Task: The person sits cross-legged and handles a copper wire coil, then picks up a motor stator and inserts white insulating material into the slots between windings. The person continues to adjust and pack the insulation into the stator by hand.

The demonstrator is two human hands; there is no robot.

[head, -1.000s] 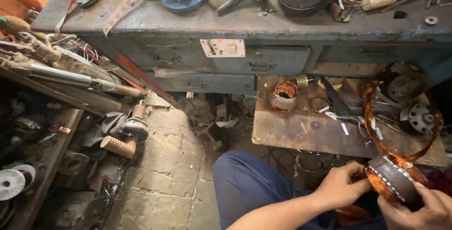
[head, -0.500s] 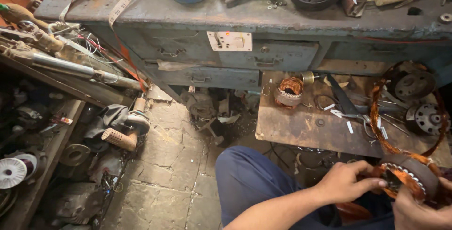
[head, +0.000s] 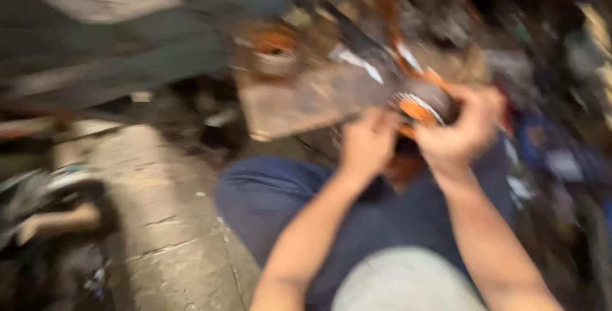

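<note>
Gripping from the right of centre, the right hand [head: 462, 129] curls its fingers over a round motor winding [head: 422, 104] with orange copper wire, held above the lap. The left hand [head: 368, 142] sits just left of and below the winding, fingers bent toward it; blur hides whether it grips. The winding lies between the hands, nearer the right, its long axis unclear. Behind it, a rusty metal plate [head: 299, 97] runs toward upper left, and a stone floor [head: 159, 222] fills the lower left.

Both hands, left hand [head: 368, 144] and right hand [head: 460, 129], are gripping a round copper-wound motor part [head: 421, 104] above the blurred lap.
</note>
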